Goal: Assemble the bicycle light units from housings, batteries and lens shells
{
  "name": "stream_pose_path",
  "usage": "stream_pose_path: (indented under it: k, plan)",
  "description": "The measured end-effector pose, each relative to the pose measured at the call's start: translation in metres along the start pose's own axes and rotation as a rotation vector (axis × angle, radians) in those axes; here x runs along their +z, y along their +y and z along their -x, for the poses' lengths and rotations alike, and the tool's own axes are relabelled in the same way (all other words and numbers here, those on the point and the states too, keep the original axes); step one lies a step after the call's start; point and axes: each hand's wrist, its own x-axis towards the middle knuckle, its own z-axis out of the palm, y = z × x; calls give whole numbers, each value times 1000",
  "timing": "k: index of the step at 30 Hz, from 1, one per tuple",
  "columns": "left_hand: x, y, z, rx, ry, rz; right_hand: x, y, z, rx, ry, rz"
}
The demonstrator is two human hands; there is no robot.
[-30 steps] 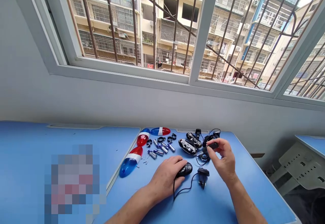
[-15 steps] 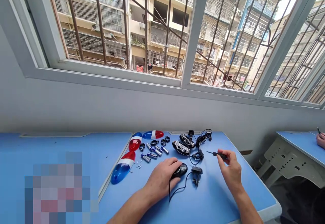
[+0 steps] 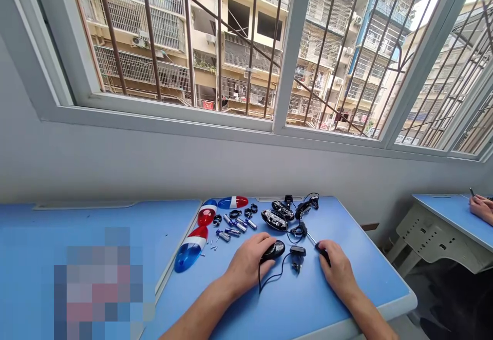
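Observation:
My left hand (image 3: pixel 250 260) is closed around a black oval light housing (image 3: pixel 276 249), which rests on the blue desk; a thin cable runs from it to a small black bracket piece (image 3: pixel 297 259). In my right hand (image 3: pixel 338 268) is a screwdriver (image 3: pixel 322 251), its shaft pointing up and left toward the other black parts. Two opened oval housings (image 3: pixel 274 220) with bare insides lie behind, beside a cabled black clamp (image 3: pixel 299 231). Red, white and blue lens covers (image 3: pixel 191 250) and several batteries (image 3: pixel 232 231) are left of them.
Small screws (image 3: pixel 214 248) lie near the batteries. Black ring clamps (image 3: pixel 235 213) sit toward the back. The blue desk (image 3: pixel 362 278) stands against a wall under a barred window. At the far right, another person's hands (image 3: pixel 481 207) hold a slim tool over a second desk.
My right hand has lowered and moved slightly left, and the screwdriver has turned from nearly level to slanting up and left. My left hand keeps its hold on the housing.

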Motion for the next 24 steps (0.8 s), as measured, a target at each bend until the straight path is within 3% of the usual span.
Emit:
stream_pose_path:
  k: [7,13,20,24]
  plan:
    - [7,-5,-2,6,29,13,-3,2,0,19,-29,47]
    - [12,-12,-1,-6,15,48,-11,3,-16,-12,-8,-48]
    - [17,-25,0,-19,61,151,11,-51,-74,-221,-454,-315]
    - [10,-23,0,-42,22,179,21,-79,-96,-237,-742,-279]
